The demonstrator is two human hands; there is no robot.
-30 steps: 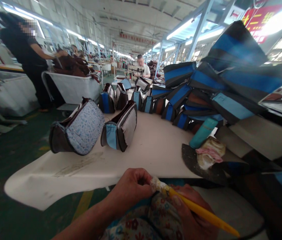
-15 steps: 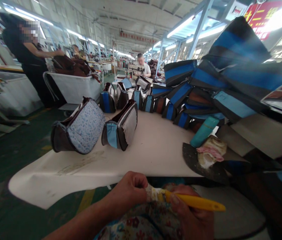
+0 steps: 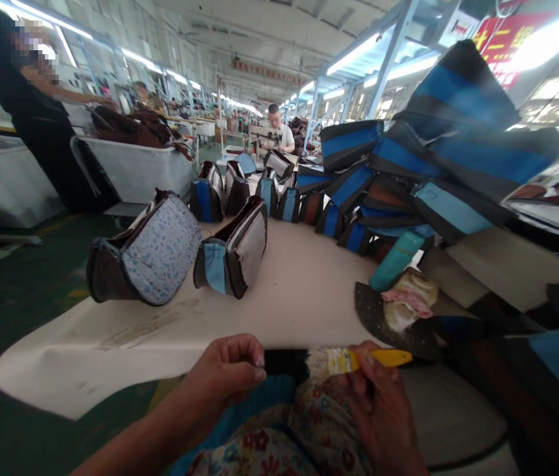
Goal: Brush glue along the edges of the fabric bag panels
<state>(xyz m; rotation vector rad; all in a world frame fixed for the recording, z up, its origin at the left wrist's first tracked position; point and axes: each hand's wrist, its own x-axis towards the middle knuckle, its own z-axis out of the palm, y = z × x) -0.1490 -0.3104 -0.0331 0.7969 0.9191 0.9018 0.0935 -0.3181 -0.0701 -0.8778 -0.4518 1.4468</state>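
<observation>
My right hand (image 3: 383,396) grips a paintbrush (image 3: 392,357) by its yellow handle, above my lap. The brush's pale, clumped bristles (image 3: 319,365) point left. Apart from the brush, on its left, my left hand (image 3: 234,367) is closed, thumb and curled fingers together; whatever may be in the pinch is too small to make out. Beyond my hands, two bags stand on the pale tabletop (image 3: 303,291): a patterned light-blue one (image 3: 163,251) and a grey one with a blue end strip (image 3: 215,264).
Blue-and-grey bags (image 3: 462,99) pile up on the right. A teal cylinder (image 3: 396,260) and a stained pot with pink cloth (image 3: 408,301) rest on a dark board (image 3: 366,311). One person (image 3: 36,119) stands left by a white bin (image 3: 135,165); another (image 3: 279,129) sits ahead.
My left hand has moved off the bristles and slightly left. My right hand has raised the brush and shifted it, so the bristles show fully. The view has turned slightly right.
</observation>
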